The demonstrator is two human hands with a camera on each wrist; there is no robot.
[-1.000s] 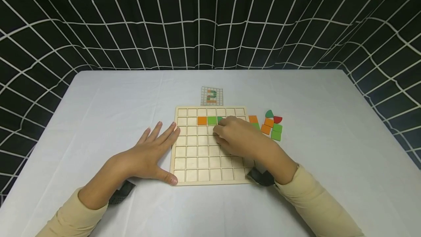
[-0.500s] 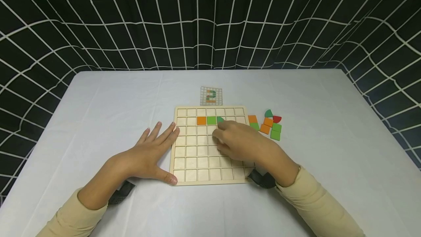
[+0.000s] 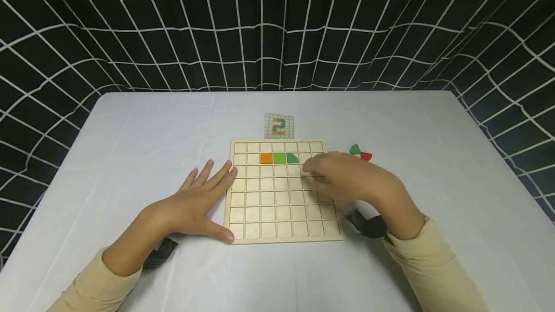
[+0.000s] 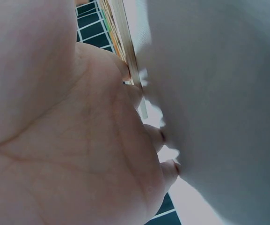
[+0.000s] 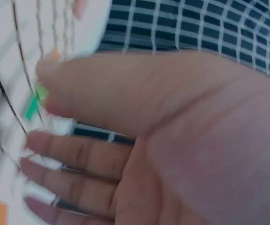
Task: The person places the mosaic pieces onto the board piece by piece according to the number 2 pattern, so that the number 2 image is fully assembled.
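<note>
A wooden grid board (image 3: 266,215) lies on the white table in the head view. In its second row sit an orange square (image 3: 266,158), a light green square (image 3: 280,158) and a dark green quarter circle (image 3: 292,158), side by side. My left hand (image 3: 195,206) rests with fingers spread, its thumb and fingertips at the board's left edge. Over the board's right side is my right hand (image 3: 351,175), slightly blurred. Its fingers (image 5: 78,150) are loosely extended in the right wrist view, with nothing between them and the thumb.
Behind the board lies a small pattern card (image 3: 279,126) showing a coloured figure on a grid. Right of the board, a green quarter piece (image 3: 355,149) and a red quarter piece (image 3: 366,156) show past my right hand, which mostly covers the other loose tiles. A dark gridded curtain (image 3: 277,28) stands behind the table.
My right hand has left the green quarter circle and moved right, over the board's right edge, uncovering that piece and hiding most loose tiles. The left hand has stayed put.
</note>
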